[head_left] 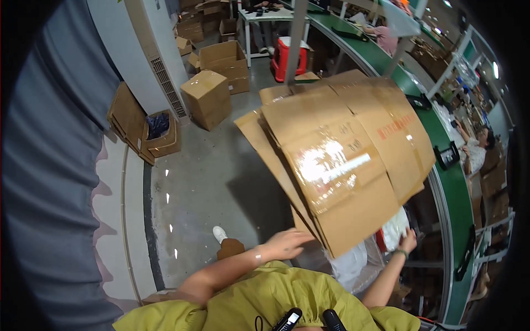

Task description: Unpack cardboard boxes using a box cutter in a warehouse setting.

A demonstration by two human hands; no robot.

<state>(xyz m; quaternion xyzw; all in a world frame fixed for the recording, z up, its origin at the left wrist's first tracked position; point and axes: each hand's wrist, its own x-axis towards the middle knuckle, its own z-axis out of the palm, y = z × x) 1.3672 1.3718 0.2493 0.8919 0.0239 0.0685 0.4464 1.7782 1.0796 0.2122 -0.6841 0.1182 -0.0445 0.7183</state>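
Note:
A tilted stack of flattened cardboard boxes (364,143) fills the middle right, sealed with shiny tape. At its near left corner my left hand (287,244) is closed on the cardboard edge, the fingertips partly hidden. My right hand (407,243) is past the stack's near right side, fingers curled against a white plastic-wrapped bundle (395,229). What those fingers hold, if anything, is hard to make out. Between my arms, clear plastic bags with white contents (353,265) lie below the cardboard, which hides part of them.
A green conveyor belt (461,204) curves along the right, carrying black parts; people sit beyond it. A metal post (297,41) rises behind the stack. Ahead are a red stool (288,60), a white table (268,15) and cardboard boxes (207,99). A grey curtain (49,165) hangs left.

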